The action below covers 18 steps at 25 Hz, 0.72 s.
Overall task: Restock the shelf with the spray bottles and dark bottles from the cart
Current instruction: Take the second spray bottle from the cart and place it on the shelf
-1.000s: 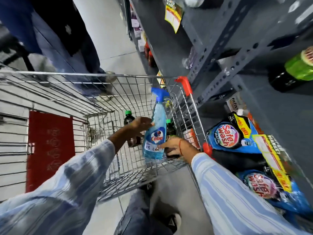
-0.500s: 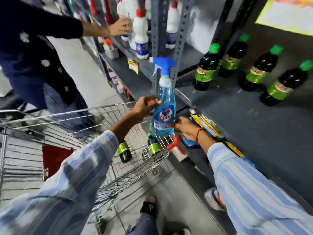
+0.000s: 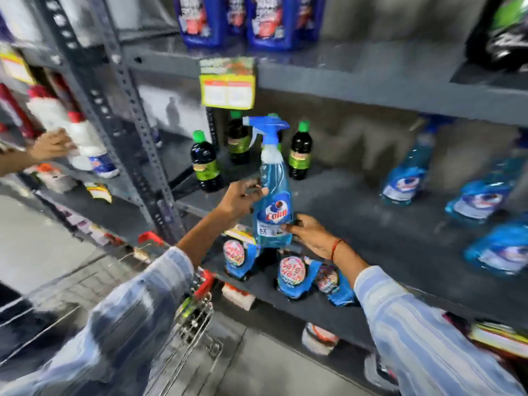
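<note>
I hold a blue spray bottle [image 3: 273,195] upright in front of the grey shelf [image 3: 343,212], just over its front edge. My left hand [image 3: 240,200] grips its upper body from the left. My right hand [image 3: 310,235] grips its lower part from the right. Several dark bottles with green caps [image 3: 205,164] stand at the back left of that shelf. Blue spray bottles [image 3: 405,178] stand blurred at the right of the same shelf. The wire cart [image 3: 188,324] is at lower left, with only its near corner showing.
Another person's hand [image 3: 50,145] reaches a white bottle [image 3: 88,147] on the bay to the left. A grey perforated upright [image 3: 137,130] divides the bays. Blue detergent pouches [image 3: 291,274] lie on the lower shelf. A yellow price tag [image 3: 227,90] hangs from the shelf above.
The spray bottle rose out of the cart and moved right toward the shelf, held by both hands. My view swung up from the cart to the shelf.
</note>
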Available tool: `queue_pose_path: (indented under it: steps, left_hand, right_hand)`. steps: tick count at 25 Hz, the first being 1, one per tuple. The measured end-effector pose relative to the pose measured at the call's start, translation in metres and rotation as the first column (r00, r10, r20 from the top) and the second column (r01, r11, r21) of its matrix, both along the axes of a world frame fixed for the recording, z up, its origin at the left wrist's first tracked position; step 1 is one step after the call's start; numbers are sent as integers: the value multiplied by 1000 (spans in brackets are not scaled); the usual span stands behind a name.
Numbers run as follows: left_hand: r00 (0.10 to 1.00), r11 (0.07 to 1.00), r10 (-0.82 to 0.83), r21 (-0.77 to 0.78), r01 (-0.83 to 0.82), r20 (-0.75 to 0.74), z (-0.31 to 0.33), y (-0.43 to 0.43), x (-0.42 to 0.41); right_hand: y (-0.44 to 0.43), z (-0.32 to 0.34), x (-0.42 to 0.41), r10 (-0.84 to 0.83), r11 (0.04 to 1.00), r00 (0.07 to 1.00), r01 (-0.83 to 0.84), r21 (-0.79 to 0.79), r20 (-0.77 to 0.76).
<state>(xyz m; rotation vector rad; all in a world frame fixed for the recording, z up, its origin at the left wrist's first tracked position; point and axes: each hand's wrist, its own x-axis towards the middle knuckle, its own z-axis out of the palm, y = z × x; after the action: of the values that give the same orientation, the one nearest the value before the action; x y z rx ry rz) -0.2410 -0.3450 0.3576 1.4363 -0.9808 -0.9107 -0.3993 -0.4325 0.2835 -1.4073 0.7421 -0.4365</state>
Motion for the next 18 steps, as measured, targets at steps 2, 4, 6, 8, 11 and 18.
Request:
queue_pose_path:
  steps: [2, 4, 6, 8, 11, 18]
  left_hand:
    - [999, 1000, -31, 1, 31, -14, -2, -32, -32]
    - [995, 995, -99, -19, 99, -3, -6, -62, -72]
    - [986, 985, -165, -40, 165, 20, -10, -85, -112]
    - [976, 975, -210, -54, 214, 61, -15, -107, -146]
    - [947, 948, -300, -78, 310, 115, -24, -133, -185]
    - [943, 943, -303, -97, 317, 137, -30, -176, -241]
  right_hand:
    - [-17, 2, -40, -91, 996, 996, 91, -18, 19]
    - [-35, -1, -83, -169, 985, 985, 171, -38, 42]
    - [-51, -9, -124, -260, 963, 965, 262, -60, 40]
    - [-66, -18, -161, -349, 929, 937, 349, -123, 15]
    - [-78, -25, -199, -484, 862, 875, 475, -177, -11]
    - [-110, -30, -244, -549, 823, 835, 548, -151, 41]
